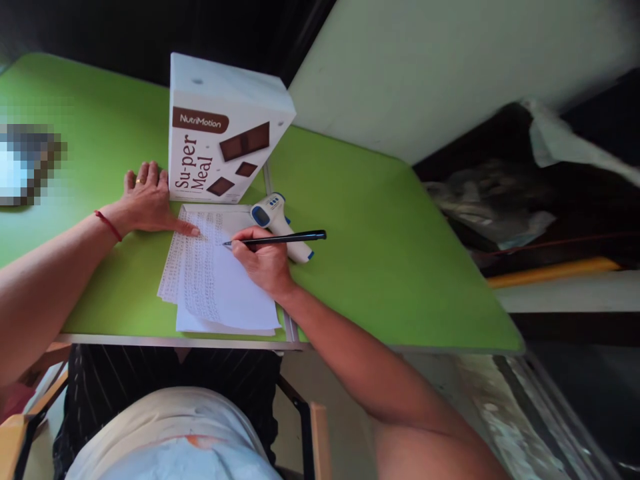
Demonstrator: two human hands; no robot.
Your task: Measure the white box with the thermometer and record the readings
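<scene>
My right hand (pixel 266 261) grips a black pen (pixel 295 237), its tip at the written part of the top sheet. The white paper sheets (pixel 245 303) lie in a loose stack, with rows of small handwriting on their left half. My left hand (pixel 153 203) rests flat with fingers spread, the thumb on the paper's upper left and the fingers on the table beside the box. Behind the paper stands a white box (pixel 210 160) with brown print reading "NutriMotion Su-per Meal". A white and blue infrared thermometer (pixel 270 212) lies partly behind my right hand.
The green table (pixel 375 267) has a metal seam running under the paper's right side. At the far left lies a blurred-out flat object (pixel 23 167). A pale wall (pixel 380 73) rises behind, and a dark shelf with crumpled plastic (pixel 495 200) is to the right.
</scene>
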